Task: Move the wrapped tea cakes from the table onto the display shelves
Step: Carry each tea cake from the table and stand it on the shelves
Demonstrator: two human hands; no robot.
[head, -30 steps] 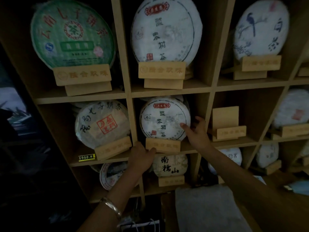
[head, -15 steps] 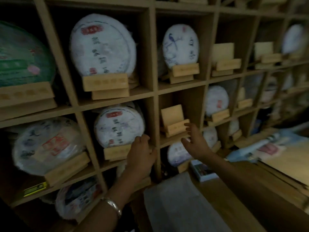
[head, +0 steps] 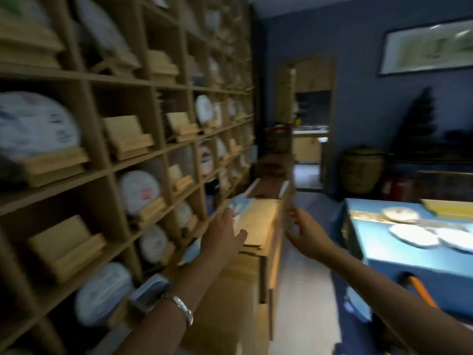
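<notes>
The wooden display shelves [head: 133, 165] fill the left side, with wrapped tea cakes on wooden stands, such as a large white one [head: 35, 126] at far left. Several white wrapped tea cakes [head: 412, 235] lie on the blue table [head: 409, 257] at the right. My left hand [head: 225, 237] is held out in front of the shelves, fingers apart, holding nothing. My right hand [head: 305, 231] reaches forward between the shelves and the table, also empty with fingers spread. The picture is blurred by motion.
A low wooden counter [head: 266, 226] runs along the foot of the shelves under my hands. Several cubbies hold bare wooden stands [head: 128, 139]. A doorway [head: 309, 124] opens ahead, a large dark jar [head: 362, 170] stands by the blue wall, and light floor [head: 302, 290] separates counter and table.
The view has swung right from the shelves toward the room and the blue table. Both hands have come off the white tea cake's stand and cubby and now hang free in the air.
</notes>
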